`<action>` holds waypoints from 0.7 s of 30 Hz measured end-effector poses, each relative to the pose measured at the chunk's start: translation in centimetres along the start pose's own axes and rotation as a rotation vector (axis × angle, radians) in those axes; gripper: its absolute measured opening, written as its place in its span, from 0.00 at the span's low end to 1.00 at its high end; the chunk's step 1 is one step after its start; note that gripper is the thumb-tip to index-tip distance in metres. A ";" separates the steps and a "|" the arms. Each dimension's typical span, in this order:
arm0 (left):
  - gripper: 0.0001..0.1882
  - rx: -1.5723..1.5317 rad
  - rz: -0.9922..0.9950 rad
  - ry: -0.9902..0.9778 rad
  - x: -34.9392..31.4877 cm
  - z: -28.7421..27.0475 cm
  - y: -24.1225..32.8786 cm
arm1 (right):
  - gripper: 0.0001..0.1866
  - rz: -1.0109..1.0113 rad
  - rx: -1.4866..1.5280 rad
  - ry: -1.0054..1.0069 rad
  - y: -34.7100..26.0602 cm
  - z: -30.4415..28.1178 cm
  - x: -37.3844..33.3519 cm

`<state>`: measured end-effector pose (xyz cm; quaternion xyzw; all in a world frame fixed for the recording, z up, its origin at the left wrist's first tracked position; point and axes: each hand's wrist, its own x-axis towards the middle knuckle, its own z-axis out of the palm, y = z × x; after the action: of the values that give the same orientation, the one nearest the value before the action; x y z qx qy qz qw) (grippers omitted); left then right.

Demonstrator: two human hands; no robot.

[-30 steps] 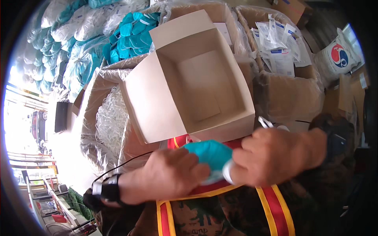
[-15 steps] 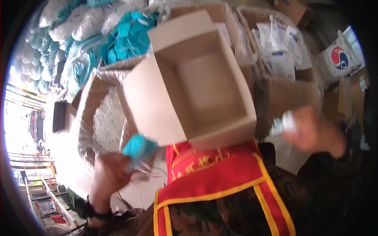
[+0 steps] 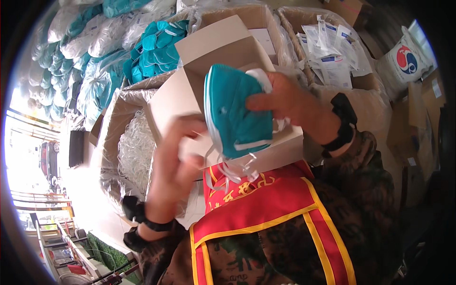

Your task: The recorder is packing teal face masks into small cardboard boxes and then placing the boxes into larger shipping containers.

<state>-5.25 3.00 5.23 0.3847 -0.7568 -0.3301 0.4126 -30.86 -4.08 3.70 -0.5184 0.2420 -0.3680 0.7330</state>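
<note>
A teal folded face mask with pale edges is held up over an open cardboard box. My right hand grips it at its right side, thumb across the front; a white bit, unclear in kind, shows by the fingers. My left hand is blurred by motion, thumb and fingers apart, its fingertips close to the mask's left edge; whether they touch it I cannot tell. White elastic straps dangle under the mask, in front of my red apron. Mask and hands cover much of the box's inside.
A plastic-lined carton of white straps stands at left. Behind it lies a heap of teal masks, with bagged masks piled further left. At the back right, a carton holds white packets; beyond it is a white sack.
Both hands have come inward from the two sides to over the box. The teal mask, earlier at my left hand, is now in my right, and the left hand's fingers have spread.
</note>
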 end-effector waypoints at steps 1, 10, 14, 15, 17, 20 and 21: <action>0.22 0.136 0.031 0.143 0.5 -0.7 1.0 | 0.29 0.012 0.027 -0.012 -0.5 -0.5 0.1; 0.11 1.052 0.747 -0.135 5.3 -0.7 3.9 | 0.27 0.095 0.062 -0.040 1.3 0.4 0.1; 0.10 1.109 0.727 -0.123 5.8 -0.2 3.8 | 0.41 0.220 0.521 -0.242 7.0 -2.0 -1.2; 0.11 1.145 0.690 -0.136 5.6 -0.4 4.0 | 0.41 0.227 0.523 -0.247 6.2 -0.1 -1.7; 0.11 1.191 0.660 -0.126 5.5 -1.0 4.3 | 0.46 0.146 0.377 -0.026 3.7 4.7 -2.5; 0.11 1.229 0.608 -0.134 5.6 -1.1 4.6 | 0.44 0.203 0.390 -0.269 6.2 3.2 -2.8; 0.10 1.234 0.549 -0.142 5.5 -1.2 4.8 | 0.40 0.222 0.380 -0.427 6.3 3.1 -3.0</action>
<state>-7.72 0.39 11.69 0.3210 -0.9022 0.2543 0.1356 -28.59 1.30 -1.20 -0.4081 0.0644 -0.2069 0.8869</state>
